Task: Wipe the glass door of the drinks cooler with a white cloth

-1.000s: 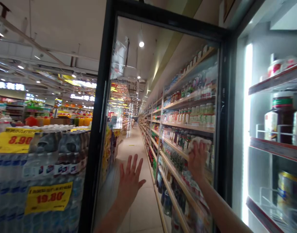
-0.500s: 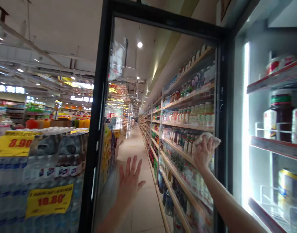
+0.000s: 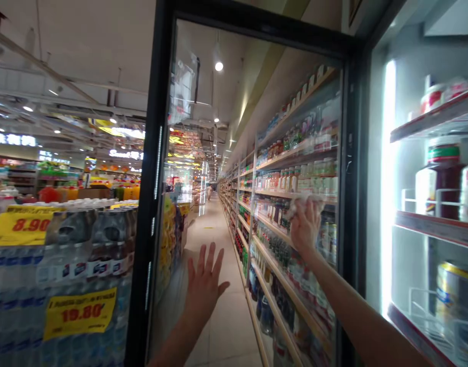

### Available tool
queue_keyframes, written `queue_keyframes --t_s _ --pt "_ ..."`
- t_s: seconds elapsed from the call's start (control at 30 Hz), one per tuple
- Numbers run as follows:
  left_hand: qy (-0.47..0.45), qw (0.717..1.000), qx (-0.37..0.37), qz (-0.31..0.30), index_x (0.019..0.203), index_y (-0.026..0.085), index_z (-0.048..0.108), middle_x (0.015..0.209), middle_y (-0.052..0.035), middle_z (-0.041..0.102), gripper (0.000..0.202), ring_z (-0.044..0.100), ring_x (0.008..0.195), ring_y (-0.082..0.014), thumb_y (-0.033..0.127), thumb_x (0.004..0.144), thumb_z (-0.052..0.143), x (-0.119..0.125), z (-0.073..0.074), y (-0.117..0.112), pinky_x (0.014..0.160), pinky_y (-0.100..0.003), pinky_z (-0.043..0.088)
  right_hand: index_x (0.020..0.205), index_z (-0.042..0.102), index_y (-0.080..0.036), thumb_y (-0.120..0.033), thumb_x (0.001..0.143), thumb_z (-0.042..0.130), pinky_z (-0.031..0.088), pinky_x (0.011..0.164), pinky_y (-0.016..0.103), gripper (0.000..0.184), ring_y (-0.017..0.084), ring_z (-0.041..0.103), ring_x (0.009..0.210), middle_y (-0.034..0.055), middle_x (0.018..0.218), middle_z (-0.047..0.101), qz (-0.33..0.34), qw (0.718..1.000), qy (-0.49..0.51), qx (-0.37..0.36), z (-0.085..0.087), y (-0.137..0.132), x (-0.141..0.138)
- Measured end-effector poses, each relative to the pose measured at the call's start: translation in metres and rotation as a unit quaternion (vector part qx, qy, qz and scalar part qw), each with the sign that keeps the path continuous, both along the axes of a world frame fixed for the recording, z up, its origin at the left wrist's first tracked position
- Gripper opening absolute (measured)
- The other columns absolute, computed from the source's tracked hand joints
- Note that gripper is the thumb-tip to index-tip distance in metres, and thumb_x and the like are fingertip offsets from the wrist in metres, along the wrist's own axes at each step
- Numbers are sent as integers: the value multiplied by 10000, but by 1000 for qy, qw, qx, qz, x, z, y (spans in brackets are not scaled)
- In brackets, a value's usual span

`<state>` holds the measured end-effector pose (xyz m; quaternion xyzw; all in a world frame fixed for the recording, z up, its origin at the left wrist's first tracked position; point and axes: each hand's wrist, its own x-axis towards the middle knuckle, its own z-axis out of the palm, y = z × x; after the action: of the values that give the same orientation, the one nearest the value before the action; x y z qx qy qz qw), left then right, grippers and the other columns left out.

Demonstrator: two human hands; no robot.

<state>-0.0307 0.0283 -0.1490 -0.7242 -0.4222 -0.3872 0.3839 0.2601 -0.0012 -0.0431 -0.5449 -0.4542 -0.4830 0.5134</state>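
Observation:
A glass door [image 3: 234,153] with a black frame [image 3: 152,153] stands swung out from a lit drinks fridge [image 3: 371,178]. My left hand [image 3: 206,272] is open, fingers spread and palm toward the lower middle of the glass. Higher and to the right, my right hand [image 3: 306,224] presses a whitish cloth [image 3: 301,205] to the pane, its fingers bent over it. Motion blurs the cloth's edges. Through and on the glass, shelves of bottled drinks [image 3: 295,178] show behind the right hand.
Inside the fridge on the right are a dark bottle [image 3: 444,178] and a can [image 3: 453,285] on wire-fronted shelves. To the left stand stacked packs of bottles [image 3: 81,270] with yellow price signs [image 3: 80,313]. An aisle floor [image 3: 214,234] shows through the glass.
My right hand and the cloth have moved left across the glass, away from the hinge-side frame, and slightly up. My left hand has stayed in nearly the same place.

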Motion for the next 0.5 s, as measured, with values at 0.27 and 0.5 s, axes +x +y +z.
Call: queue_keyframes --t_s 0.27,0.5 --pt "7 1000 9 18 1396 241 312 1492 -121 197 774 126 1384 -343 367 724 674 1 -1 1 1052 -605 223 1294 496 -164 -238 862 345 289 1031 546 464 312 279 1335 149 1420 372 -12 999 25 -26 1 -9 37" --pt "-3 999 42 3 1368 206 381 1474 -143 259 764 111 1389 -350 335 688 707 3 -2 2 1055 -607 202 1302 481 -272 -241 858 381 241 1068 516 456 265 228 1363 54 1453 343 26 986 -145 -77 31 7 -11"
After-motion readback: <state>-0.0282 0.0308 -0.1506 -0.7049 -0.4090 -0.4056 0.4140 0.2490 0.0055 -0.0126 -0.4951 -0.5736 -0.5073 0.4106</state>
